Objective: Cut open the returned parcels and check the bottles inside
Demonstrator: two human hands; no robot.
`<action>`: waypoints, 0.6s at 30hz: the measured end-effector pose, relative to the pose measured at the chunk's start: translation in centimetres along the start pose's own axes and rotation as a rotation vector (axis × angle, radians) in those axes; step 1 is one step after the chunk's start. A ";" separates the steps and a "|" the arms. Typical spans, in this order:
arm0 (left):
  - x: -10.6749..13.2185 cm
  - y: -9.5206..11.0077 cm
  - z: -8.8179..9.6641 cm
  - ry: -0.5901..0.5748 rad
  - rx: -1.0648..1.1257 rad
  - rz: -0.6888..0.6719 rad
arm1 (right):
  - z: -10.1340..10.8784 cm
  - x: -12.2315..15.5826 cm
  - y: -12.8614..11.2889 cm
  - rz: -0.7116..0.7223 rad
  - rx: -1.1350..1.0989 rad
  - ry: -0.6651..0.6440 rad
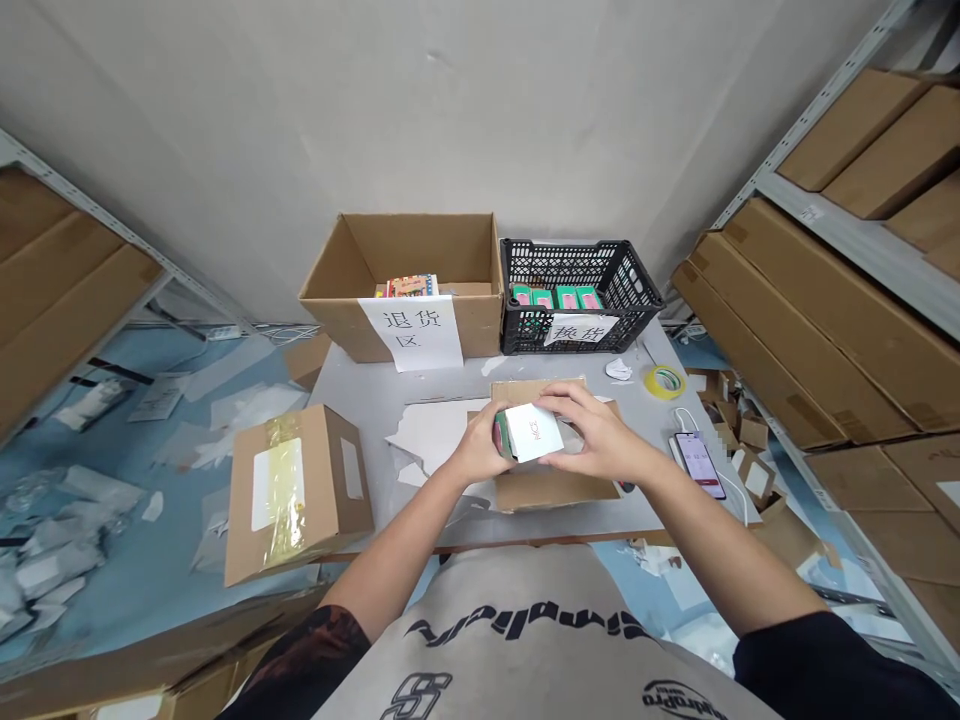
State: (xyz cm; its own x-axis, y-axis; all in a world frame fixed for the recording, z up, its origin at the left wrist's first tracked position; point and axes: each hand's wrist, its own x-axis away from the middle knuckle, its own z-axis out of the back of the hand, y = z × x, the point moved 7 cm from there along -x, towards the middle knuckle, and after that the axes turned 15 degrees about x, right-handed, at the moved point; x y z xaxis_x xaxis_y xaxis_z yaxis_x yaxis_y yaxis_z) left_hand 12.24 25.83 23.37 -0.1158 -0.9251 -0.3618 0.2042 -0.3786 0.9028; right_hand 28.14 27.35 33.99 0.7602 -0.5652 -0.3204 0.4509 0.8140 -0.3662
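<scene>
A small white box (535,432) with dark print on its face is held between my two hands. At its left end shows a green sleeve (505,437), and my left hand (480,446) is closed around that end. My right hand (589,430) grips the white part from the right, thumb below and fingers above. Whether the white part is partly out of the sleeve I cannot tell. Right under my hands lies an opened cardboard carton (555,490) with its flaps spread. Torn white paper (431,435) is on the table to its left.
Behind stand a labelled cardboard box (330,325) and a black crate (517,330) holding several green-and-pink boxes. A taped carton (247,540) sits at the table's left. Yellow tape (664,381) and a phone (699,465) lie right. Shelves of cartons (825,330) flank the table (480,535).
</scene>
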 end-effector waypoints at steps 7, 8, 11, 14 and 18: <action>0.7 -1.0 -0.8 0.223 -0.185 0.063 | -0.6 -2.1 -1.5 -0.165 0.207 -0.019; 0.9 -1.3 -0.7 0.298 -0.204 0.075 | -0.6 -2.4 -1.5 -0.203 0.211 0.001; 1.4 -1.5 -0.4 0.479 -0.232 0.016 | -0.6 -2.9 -1.8 -0.225 0.171 0.041; 1.7 -1.0 -0.2 0.559 -0.262 -0.127 | -0.6 -2.7 -2.1 -0.177 0.121 0.054; 2.0 -0.6 0.0 0.566 -0.288 -0.246 | -0.7 -2.2 -2.1 -0.134 0.062 0.085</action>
State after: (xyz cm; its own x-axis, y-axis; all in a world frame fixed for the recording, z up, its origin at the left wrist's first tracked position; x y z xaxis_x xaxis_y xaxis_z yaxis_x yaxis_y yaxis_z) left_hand 11.84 24.24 22.09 0.3187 -0.6547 -0.6855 0.4968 -0.5005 0.7090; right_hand 25.16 26.80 34.86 0.6503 -0.6762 -0.3462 0.5756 0.7360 -0.3564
